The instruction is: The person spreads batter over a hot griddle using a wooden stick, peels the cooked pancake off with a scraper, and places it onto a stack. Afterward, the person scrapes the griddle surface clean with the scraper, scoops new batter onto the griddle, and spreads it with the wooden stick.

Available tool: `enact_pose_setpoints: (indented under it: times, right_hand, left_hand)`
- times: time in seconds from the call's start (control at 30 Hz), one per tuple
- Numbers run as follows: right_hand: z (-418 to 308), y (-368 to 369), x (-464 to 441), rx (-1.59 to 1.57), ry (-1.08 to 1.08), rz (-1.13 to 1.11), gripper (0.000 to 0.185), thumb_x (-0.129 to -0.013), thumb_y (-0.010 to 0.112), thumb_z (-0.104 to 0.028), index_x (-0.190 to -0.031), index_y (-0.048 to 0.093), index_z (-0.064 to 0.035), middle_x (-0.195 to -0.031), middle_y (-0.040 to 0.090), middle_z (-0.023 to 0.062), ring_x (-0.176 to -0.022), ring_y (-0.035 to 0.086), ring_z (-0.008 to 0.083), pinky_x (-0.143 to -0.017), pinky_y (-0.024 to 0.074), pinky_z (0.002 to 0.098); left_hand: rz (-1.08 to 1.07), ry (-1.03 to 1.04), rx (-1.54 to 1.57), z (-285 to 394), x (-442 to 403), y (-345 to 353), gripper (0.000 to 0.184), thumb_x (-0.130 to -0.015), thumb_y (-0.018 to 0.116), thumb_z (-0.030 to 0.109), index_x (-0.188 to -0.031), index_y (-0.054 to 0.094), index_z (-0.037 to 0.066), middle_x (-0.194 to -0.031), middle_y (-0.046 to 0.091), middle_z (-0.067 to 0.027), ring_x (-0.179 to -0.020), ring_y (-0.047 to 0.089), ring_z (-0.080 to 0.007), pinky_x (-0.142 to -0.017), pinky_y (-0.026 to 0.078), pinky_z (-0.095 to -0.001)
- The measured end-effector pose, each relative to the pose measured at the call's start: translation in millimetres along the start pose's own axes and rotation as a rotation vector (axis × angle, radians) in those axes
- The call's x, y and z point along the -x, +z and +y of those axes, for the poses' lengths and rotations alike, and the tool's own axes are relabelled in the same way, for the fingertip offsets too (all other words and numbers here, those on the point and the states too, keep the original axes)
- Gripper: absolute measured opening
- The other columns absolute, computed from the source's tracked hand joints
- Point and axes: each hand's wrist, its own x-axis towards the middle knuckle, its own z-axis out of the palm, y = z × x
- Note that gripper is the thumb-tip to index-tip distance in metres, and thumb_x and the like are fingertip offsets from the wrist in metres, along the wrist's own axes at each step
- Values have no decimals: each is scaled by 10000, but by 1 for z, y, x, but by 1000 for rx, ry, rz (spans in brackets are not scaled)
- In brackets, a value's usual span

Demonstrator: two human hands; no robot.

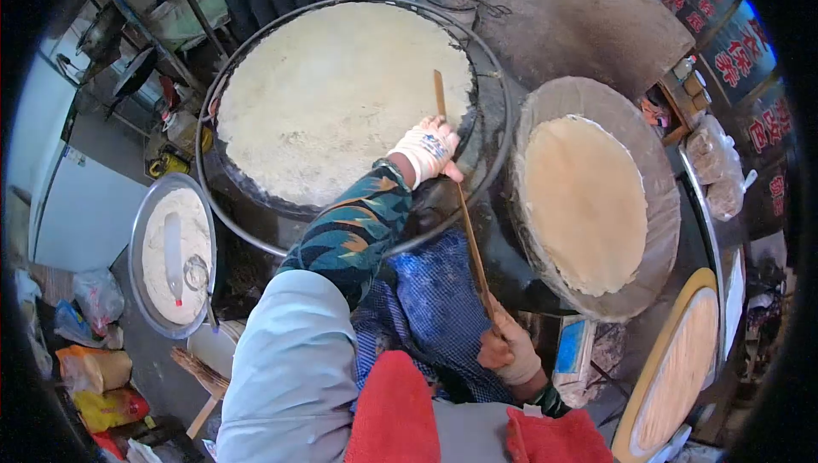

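Observation:
A large, pale, thin pancake point(341, 97) covers the round griddle point(223, 165) before me. My left hand point(428, 152), in a white fingerless glove, is closed on a long thin wooden stick point(474, 246) near the pancake's right edge. The stick's flat far end lies over the pancake. Lower down, my right hand point(509, 348) grips the near end of the same stick, close to my lap. To the right, a browner round pancake point(586, 207) lies on a cloth-covered round stand point(660, 233).
At left stands a metal basin point(141, 246) of flour-like powder with a pale bottle point(174, 250) in it. A blue checked cloth point(439, 293) hangs below the griddle's metal ring point(509, 114). A round wooden board point(669, 369) leans at lower right.

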Motion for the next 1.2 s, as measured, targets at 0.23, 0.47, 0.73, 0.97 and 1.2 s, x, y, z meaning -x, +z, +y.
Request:
enact_pose_setpoints:
  times: [0.23, 0.47, 0.73, 0.97, 1.2]
  right_hand:
    - [-28, 24, -71, -139, 165, -203, 443, -1026, 426, -311, -1457, 331, -341, -511, 323, -52, -369, 306, 51, -410, 293, 226]
    - [-25, 71, -125, 66, 235, -150, 403, -1037, 399, -272, -1436, 382, -329, -509, 335, -46, -347, 291, 57, -383, 283, 232]
    - [29, 115, -156, 827, 204, -9, 484, -984, 523, -173, -1451, 397, -179, -577, 441, -35, -410, 390, 60, -372, 313, 206]
    - [62, 99, -130, 1352, -32, -52, 462, -908, 613, -108, -1363, 540, -144, -798, 637, -13, -552, 508, 36, -478, 439, 217]
    - [20, 128, -192, 2434, -392, 20, 498, -928, 543, -364, -1410, 423, -329, -890, 677, 195, -822, 662, 392, -738, 526, 436]
  left_hand:
    - [94, -158, 65, -92, 19, -1, 754, -637, 719, 575, -1130, 593, 18, -1290, 520, -227, -1343, 363, -388, -1117, 294, -449]
    - [158, -312, 14, -172, 84, 4, 800, -663, 677, 634, -1143, 599, -2, -1304, 529, -214, -1319, 399, -373, -1114, 297, -437]
    - [263, -499, -34, -198, 265, 12, 842, -661, 631, 649, -1160, 548, -23, -1286, 516, -258, -1273, 430, -416, -1073, 326, -470]
    - [546, -686, 20, -118, 426, 18, 600, -798, 700, 295, -1275, 484, 1, -1328, 460, -244, -1230, 442, -419, -1075, 315, -476]
    - [166, -437, -176, -120, 381, 46, 517, -675, 709, 127, -1166, 583, 27, -1224, 542, -195, -1221, 456, -371, -1093, 287, -497]
